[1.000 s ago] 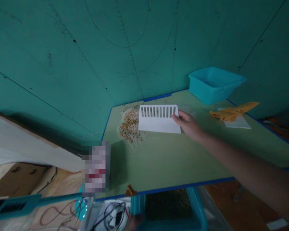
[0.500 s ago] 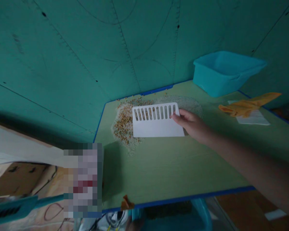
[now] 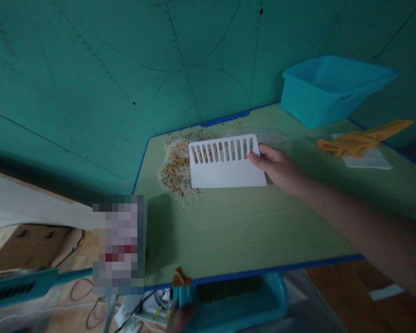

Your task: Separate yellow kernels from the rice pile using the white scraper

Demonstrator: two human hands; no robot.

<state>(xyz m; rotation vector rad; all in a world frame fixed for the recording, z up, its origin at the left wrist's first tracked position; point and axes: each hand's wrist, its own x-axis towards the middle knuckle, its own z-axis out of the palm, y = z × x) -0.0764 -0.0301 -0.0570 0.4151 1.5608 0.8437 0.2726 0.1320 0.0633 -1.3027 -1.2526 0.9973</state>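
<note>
the right hand's grip pinches the right end of the slotted white plate, slots uppermost; compared with a second ago the plate tilts more, its top edge rising to the right, and more pale grains show behind it. the wrist lies low, the forearm slanting in from lower right. the plate stands before the yellow grains on the bench. the left hand, now showing more, is at the lower tub's left side, its grip too dark to tell
</note>
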